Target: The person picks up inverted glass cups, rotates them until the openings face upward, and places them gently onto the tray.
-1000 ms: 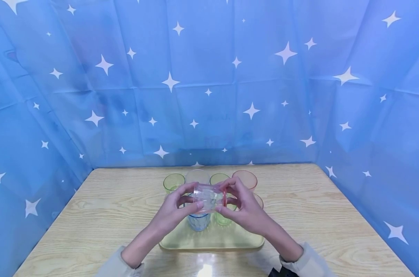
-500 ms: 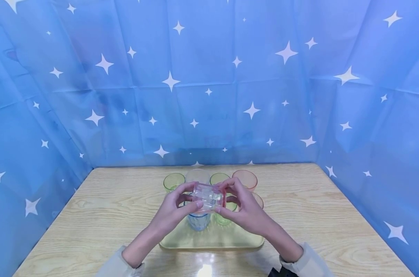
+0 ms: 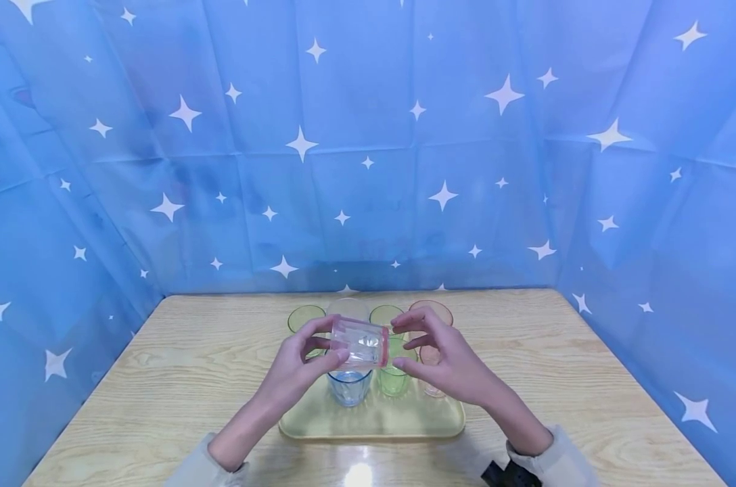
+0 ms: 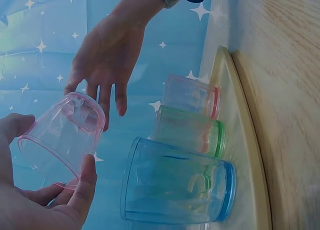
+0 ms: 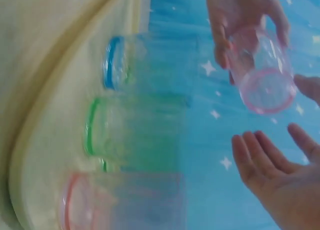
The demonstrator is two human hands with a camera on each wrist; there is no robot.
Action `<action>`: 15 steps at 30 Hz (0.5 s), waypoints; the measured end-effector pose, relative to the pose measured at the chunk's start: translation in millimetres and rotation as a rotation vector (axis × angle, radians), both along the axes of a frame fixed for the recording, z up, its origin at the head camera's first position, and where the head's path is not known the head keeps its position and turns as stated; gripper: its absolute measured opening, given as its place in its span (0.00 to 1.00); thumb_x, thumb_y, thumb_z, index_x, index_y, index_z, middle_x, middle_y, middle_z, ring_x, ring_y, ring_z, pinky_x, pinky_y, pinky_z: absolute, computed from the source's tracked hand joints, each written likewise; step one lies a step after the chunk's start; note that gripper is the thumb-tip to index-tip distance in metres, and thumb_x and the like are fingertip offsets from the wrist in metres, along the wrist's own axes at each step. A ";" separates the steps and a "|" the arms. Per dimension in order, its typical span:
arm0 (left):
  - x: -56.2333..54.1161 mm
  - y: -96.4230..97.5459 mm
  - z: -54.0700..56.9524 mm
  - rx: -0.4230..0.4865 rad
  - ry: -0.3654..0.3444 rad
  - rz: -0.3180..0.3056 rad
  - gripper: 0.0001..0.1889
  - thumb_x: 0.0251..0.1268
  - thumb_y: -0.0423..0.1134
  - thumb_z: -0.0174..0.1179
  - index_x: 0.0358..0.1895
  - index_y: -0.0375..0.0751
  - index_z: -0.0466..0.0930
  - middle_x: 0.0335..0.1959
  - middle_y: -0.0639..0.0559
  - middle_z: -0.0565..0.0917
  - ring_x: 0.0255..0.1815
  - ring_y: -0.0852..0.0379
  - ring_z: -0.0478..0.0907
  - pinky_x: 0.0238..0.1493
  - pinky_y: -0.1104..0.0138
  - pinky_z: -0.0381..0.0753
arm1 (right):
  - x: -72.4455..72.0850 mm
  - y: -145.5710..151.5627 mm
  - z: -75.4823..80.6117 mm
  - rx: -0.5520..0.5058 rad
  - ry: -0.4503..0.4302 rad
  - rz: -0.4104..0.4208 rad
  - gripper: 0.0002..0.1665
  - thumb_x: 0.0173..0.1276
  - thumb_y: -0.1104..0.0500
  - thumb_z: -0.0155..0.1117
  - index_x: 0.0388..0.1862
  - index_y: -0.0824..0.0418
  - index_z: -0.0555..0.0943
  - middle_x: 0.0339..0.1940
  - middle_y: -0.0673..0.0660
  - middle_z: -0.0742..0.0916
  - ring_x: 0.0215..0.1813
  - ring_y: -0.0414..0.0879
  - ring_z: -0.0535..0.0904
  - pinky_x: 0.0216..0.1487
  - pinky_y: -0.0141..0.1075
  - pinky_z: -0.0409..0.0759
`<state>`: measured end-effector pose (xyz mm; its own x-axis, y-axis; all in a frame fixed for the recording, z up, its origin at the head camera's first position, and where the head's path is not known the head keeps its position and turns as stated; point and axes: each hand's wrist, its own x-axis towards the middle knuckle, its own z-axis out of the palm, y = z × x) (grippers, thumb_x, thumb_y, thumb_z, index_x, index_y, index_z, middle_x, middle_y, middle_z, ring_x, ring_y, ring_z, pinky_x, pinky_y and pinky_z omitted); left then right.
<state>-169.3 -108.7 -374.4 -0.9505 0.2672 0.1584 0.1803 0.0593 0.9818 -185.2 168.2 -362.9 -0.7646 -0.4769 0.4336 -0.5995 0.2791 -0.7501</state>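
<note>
A clear pink-tinted plastic cup (image 3: 360,341) lies on its side in the air above the tray. My left hand (image 3: 295,368) grips it round the rim end, thumb on the near side, as the left wrist view also shows with the cup (image 4: 65,132). My right hand (image 3: 444,358) is just off the cup's base end, fingers spread and apart from it, holding nothing. Below stand a blue cup (image 3: 350,391), a green cup (image 3: 394,385) and another pink cup (image 3: 433,391), upright in the front row. The right wrist view shows the held cup (image 5: 265,87) beyond my right fingertips.
A pale yellow tray (image 3: 374,427) sits on the wood-grain table (image 3: 557,365) and bears several cups in two rows. In its back row are a green cup (image 3: 306,318) and a pink one (image 3: 435,311), partly behind my hands. A blue star-patterned curtain (image 3: 368,189) encloses the table.
My right hand has let go of the pink cup's base end and moved right, its fingers opening. My left hand has shifted slightly left with the cup, which now tilts a little.
</note>
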 end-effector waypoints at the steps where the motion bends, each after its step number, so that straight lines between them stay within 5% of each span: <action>1: -0.1 -1.0 0.3 0.002 0.007 0.001 0.34 0.66 0.40 0.67 0.74 0.37 0.68 0.60 0.34 0.79 0.56 0.50 0.82 0.52 0.67 0.88 | -0.6 3.1 1.6 0.010 -0.001 -0.004 0.31 0.66 0.61 0.75 0.64 0.59 0.72 0.62 0.56 0.83 0.62 0.51 0.82 0.56 0.42 0.88; 15: 0.4 -15.8 0.5 -0.010 0.044 0.038 0.32 0.67 0.39 0.67 0.73 0.37 0.70 0.63 0.35 0.78 0.56 0.50 0.81 0.52 0.67 0.88 | -8.1 45.0 16.4 0.205 -0.031 -0.072 0.32 0.67 0.55 0.74 0.66 0.52 0.72 0.58 0.56 0.86 0.56 0.49 0.84 0.57 0.43 0.87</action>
